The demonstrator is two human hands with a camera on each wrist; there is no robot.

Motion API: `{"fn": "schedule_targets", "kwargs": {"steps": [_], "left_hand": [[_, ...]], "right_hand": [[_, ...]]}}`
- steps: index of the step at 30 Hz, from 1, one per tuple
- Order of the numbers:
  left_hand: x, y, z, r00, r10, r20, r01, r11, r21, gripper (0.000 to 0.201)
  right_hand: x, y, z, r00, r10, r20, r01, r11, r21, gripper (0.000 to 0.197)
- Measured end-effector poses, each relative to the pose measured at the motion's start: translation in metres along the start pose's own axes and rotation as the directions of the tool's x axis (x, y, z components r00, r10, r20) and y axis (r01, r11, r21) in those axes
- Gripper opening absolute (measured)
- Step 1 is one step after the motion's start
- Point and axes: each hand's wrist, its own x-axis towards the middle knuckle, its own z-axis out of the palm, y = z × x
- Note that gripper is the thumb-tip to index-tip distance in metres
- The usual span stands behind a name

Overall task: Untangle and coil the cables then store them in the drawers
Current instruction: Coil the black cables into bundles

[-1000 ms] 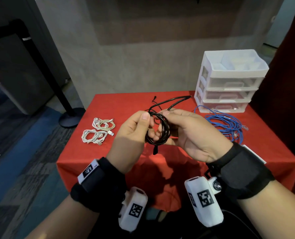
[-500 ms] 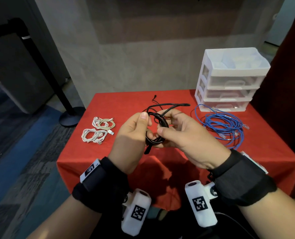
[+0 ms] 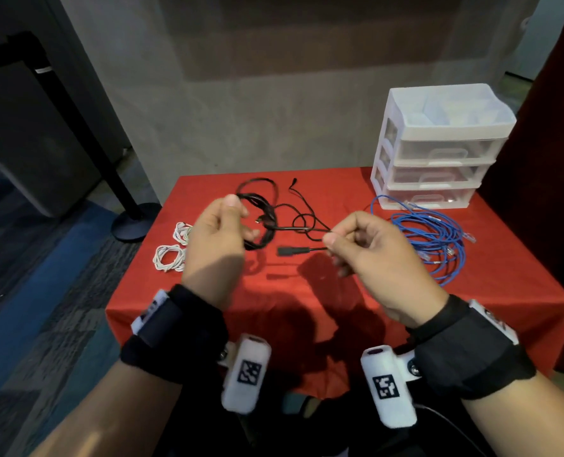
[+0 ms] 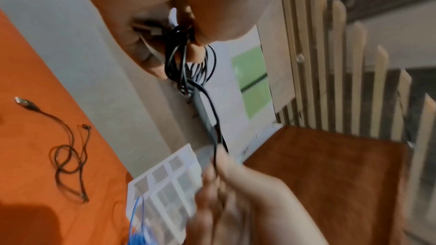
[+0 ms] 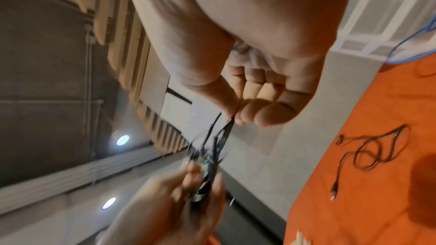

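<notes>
Black, thin and limp, the cable [image 3: 261,219] hangs above the middle of the red table [image 3: 504,291]. It looks light and springy, so its loops will likely slip unless pinched where they cross. The left hand [image 3: 214,239] grips the coiled bundle; the right hand [image 3: 369,255] pinches the free strand near its plug. A second thin black cable [image 3: 303,209] lies loose near the far edge. Two white coils [image 3: 168,257] sit at the left edge, one blue tangle [image 3: 432,239] at the right, beside one three-drawer unit [image 3: 439,150] in the far right corner.
</notes>
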Motion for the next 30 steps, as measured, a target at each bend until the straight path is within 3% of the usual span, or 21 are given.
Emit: {"fn": "schedule_targets", "kwargs": {"steps": [2,4,9,14,17,19,22,26,30], "left_hand": [[0.018,0.004,-0.016,0.992,-0.112,-0.056,0.107,0.990,-0.092,0.033],[0.026,0.010,-0.027,0.980,-0.197,-0.012,0.189,0.952,-0.239,0.033],[0.018,0.021,-0.018,0.953,-0.251,0.172,0.303,0.829,-0.469,0.033],[0.016,0.022,-0.015,0.939,-0.266,0.219,0.343,0.778,-0.526,0.041],[0.010,0.022,-0.007,0.919,-0.298,0.260,0.395,0.710,-0.583,0.039],[0.004,0.023,0.001,0.898,-0.326,0.296,0.440,0.655,-0.614,0.031],[-0.002,0.024,0.011,0.870,-0.369,0.326,0.491,0.608,-0.623,0.030],[-0.004,0.024,0.014,0.857,-0.417,0.303,0.510,0.600,-0.616,0.027],[-0.004,0.023,0.022,0.831,-0.497,0.249,0.537,0.600,-0.593,0.028]], "right_hand": [[0.005,0.007,-0.020,0.996,0.000,-0.086,-0.001,1.000,-0.014,0.021],[0.008,0.016,-0.034,0.992,0.003,-0.124,-0.007,0.999,-0.035,0.020],[0.006,0.035,-0.032,0.986,0.029,-0.167,-0.040,0.997,-0.062,0.019],[0.013,0.034,-0.039,0.959,0.054,-0.278,-0.053,0.999,0.009,0.023],[0.014,0.032,-0.030,0.951,0.136,-0.278,-0.094,0.983,0.160,0.021],[0.011,0.029,-0.015,0.949,0.244,-0.201,-0.143,0.898,0.417,0.017],[0.010,0.020,0.004,0.948,0.309,-0.072,-0.159,0.661,0.734,0.018],[0.012,0.006,0.022,0.956,0.293,-0.010,-0.151,0.523,0.839,0.017],[0.013,0.000,0.036,0.968,0.249,0.021,-0.146,0.497,0.855,0.016]]}}
